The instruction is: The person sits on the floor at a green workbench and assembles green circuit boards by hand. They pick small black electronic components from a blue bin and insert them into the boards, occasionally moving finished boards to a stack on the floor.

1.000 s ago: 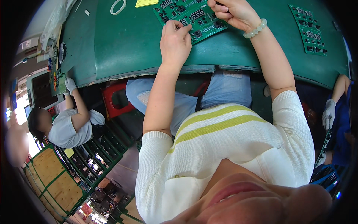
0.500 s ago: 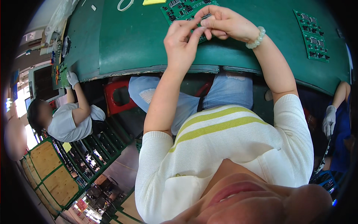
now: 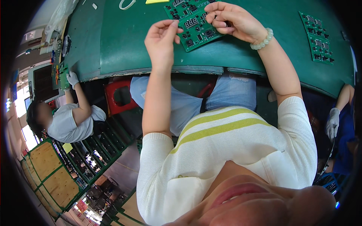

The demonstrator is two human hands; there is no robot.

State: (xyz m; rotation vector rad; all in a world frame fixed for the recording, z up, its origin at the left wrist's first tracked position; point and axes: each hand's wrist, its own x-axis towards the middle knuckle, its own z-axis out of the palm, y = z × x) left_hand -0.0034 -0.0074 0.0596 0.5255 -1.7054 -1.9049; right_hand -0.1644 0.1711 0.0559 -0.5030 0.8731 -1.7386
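Observation:
A green circuit board panel (image 3: 195, 42) with black three-digit displays and small black parts lies on the table in front of me. At its left edge is my left hand (image 3: 162, 39), thumb and forefinger brought together in a pinch; anything between them is too small to make out. My right hand (image 3: 239, 23), with a pale bead bracelet on its wrist, hovers over the panel's right side. Its fingers are curled in and closed, and whatever they may hold is hidden. The two hands are apart, with the board's displays showing between them.
Another circuit board panel (image 3: 316, 37) lies to the right on the green table (image 3: 128, 45). At the back are a white ring (image 3: 127, 4) and a yellow pad (image 3: 156, 1). Gloved co-workers sit at left (image 3: 72, 78) and right (image 3: 332, 122). A red stool (image 3: 115, 98) stands below.
My hands were together over the board and have separated. The left moved left and slightly down; the right shifted slightly right. More of the board shows now.

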